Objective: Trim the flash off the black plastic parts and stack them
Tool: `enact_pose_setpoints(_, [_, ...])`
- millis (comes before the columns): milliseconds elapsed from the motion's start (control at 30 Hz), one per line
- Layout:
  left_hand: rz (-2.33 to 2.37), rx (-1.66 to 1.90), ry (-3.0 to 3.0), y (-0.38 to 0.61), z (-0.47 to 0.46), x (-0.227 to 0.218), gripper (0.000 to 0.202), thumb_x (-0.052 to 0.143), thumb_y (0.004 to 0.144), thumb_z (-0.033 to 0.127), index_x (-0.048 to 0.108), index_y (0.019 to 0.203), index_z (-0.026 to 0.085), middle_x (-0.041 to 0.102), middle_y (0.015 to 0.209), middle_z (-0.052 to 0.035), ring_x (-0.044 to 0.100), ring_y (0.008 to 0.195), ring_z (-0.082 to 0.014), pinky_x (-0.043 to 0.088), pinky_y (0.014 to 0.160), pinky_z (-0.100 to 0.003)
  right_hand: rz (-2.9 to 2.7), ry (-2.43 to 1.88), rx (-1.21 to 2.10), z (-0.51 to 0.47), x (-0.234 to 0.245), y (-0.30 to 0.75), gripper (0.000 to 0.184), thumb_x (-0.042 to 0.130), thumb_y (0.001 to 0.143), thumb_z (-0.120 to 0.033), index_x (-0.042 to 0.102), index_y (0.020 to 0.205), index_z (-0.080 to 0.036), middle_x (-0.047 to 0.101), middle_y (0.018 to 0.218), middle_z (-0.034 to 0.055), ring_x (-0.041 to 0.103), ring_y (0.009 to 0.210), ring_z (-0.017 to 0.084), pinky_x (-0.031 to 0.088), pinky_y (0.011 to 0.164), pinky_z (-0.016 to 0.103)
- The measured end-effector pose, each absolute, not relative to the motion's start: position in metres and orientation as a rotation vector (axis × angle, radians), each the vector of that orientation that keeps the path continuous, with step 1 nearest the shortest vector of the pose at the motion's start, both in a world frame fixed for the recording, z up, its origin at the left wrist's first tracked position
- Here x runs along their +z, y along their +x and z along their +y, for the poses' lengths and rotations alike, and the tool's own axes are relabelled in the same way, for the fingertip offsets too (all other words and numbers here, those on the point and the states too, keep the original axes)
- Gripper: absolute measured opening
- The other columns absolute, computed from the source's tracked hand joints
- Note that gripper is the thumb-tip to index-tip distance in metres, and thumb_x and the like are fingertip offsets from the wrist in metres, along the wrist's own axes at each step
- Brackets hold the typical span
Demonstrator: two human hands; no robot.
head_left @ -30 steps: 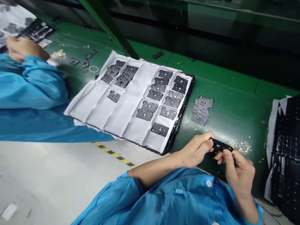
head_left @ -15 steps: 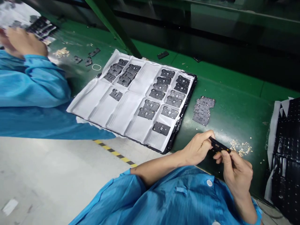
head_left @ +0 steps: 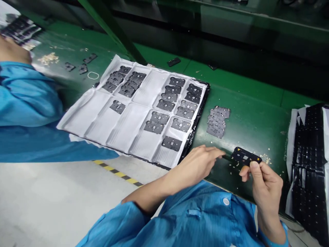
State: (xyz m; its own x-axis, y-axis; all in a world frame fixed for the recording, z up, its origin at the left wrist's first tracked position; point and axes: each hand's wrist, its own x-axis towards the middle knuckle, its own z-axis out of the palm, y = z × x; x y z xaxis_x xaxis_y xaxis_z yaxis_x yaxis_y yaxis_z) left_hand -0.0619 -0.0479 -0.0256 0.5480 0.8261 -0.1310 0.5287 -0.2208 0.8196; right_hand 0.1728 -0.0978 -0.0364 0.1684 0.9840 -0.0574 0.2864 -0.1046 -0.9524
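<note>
My right hand pinches one end of a flat black plate between thumb and fingers. The plate has yellow spots and a pale square in its middle. To its left, my left hand is apart from it, fingers stretched toward it; a dark blur near the fingertips is unclear. Beyond my hands lies a stack of overlapping grey-black plates on the green bench. A tray lined with white sheeting stands on the left, with similar plates in several of its compartments.
Small cream-coloured bits lie by my right hand. Black trays stand at the right edge. A green post rises behind the lined tray. At the left, a co-worker's blue sleeve is near loose black parts.
My left hand has let go of the plate's left end and drawn back to the left. My right hand still holds the plate, now tilted to show more of its face.
</note>
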Motion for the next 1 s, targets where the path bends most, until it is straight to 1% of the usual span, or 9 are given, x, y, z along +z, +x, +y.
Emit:
enact_pose_setpoints(67, [1.092,0.65,1.765,-0.055,-0.045,-0.023,0.034,0.054,0.108,0.022,0.068,0.139,0.02,0.077,0.126,-0.0114,0.073,0.108,-0.0233,0.056,0.101,-0.038,-1.289,-1.563,0.971,-0.097,-0.035,0.171,0.047,0.065,0.109,-0.046,0.074,0.071,-0.019,0.07,0.061,0.0012,0.064,0.054,0.015,0.053,0.057,0.024])
enact_pose_setpoints(100, [1.069,0.749,1.678,-0.05,-0.044,-0.022,0.035,0.061,0.106,0.026,0.068,0.14,0.019,0.076,0.127,-0.0115,0.072,0.106,-0.022,0.057,0.099,-0.037,-1.308,-1.571,0.951,-0.097,-0.035,0.17,0.047,0.065,0.109,-0.046,0.074,0.071,-0.019,0.07,0.061,0.0012,0.065,0.054,0.015,0.053,0.057,0.024])
enact_pose_setpoints(200, [1.007,0.908,1.443,-0.033,-0.039,-0.022,0.028,0.066,0.101,0.026,0.075,0.125,0.016,0.076,0.113,-0.0094,0.07,0.093,-0.0178,0.057,0.086,-0.03,-1.378,-1.575,0.884,-0.097,-0.034,0.168,0.047,0.065,0.109,-0.045,0.075,0.071,-0.02,0.071,0.061,0.0007,0.066,0.055,0.015,0.054,0.059,0.024])
enact_pose_setpoints(300, [1.028,0.94,1.287,-0.021,-0.036,-0.026,0.019,0.062,0.096,0.018,0.077,0.107,0.014,0.075,0.098,-0.0064,0.064,0.083,-0.0156,0.052,0.077,-0.026,-1.423,-1.565,0.842,-0.098,-0.035,0.166,0.046,0.064,0.11,-0.044,0.074,0.072,-0.021,0.071,0.061,0.0,0.067,0.054,0.014,0.054,0.059,0.023])
enact_pose_setpoints(400, [1.034,0.959,1.186,-0.015,-0.037,-0.032,0.015,0.065,0.09,0.016,0.076,0.101,0.014,0.071,0.09,-0.004,0.059,0.076,-0.0138,0.048,0.072,-0.025,-1.447,-1.556,0.841,-0.099,-0.036,0.164,0.045,0.063,0.111,-0.042,0.075,0.072,-0.021,0.071,0.061,-0.0004,0.067,0.053,0.014,0.053,0.058,0.023])
enact_pose_setpoints(500, [0.997,1.003,1.11,-0.013,-0.038,-0.037,0.014,0.068,0.092,0.022,0.075,0.099,0.013,0.067,0.087,-0.0034,0.055,0.073,-0.0126,0.046,0.071,-0.025,-1.458,-1.544,0.84,-0.099,-0.036,0.162,0.044,0.062,0.111,-0.04,0.075,0.074,-0.021,0.072,0.061,-0.0008,0.067,0.052,0.013,0.053,0.056,0.022])
enact_pose_setpoints(667, [0.933,1.024,1.009,-0.012,-0.039,-0.042,0.023,0.073,0.094,0.033,0.077,0.103,0.012,0.067,0.089,-0.0042,0.058,0.08,-0.0142,0.047,0.075,-0.026,-1.477,-1.523,0.835,-0.098,-0.034,0.161,0.043,0.062,0.111,-0.037,0.075,0.074,-0.021,0.072,0.062,-0.0019,0.067,0.052,0.012,0.052,0.057,0.021])
enact_pose_setpoints(800, [0.902,1.041,0.942,-0.012,-0.039,-0.045,0.027,0.079,0.092,0.04,0.077,0.098,0.013,0.069,0.09,-0.0044,0.06,0.082,-0.0141,0.049,0.08,-0.027,-1.503,-1.513,0.827,-0.099,-0.034,0.16,0.041,0.061,0.111,-0.034,0.074,0.074,-0.022,0.071,0.061,-0.0028,0.066,0.051,0.011,0.052,0.057,0.02])
enact_pose_setpoints(1000, [0.887,1.017,0.839,-0.012,-0.039,-0.046,0.031,0.082,0.09,0.043,0.074,0.091,0.013,0.067,0.084,-0.0018,0.054,0.068,-0.0096,0.045,0.067,-0.024,-1.567,-1.492,0.809,-0.098,-0.038,0.162,0.04,0.061,0.111,-0.033,0.073,0.075,-0.021,0.07,0.061,-0.0027,0.065,0.051,0.011,0.052,0.057,0.021])
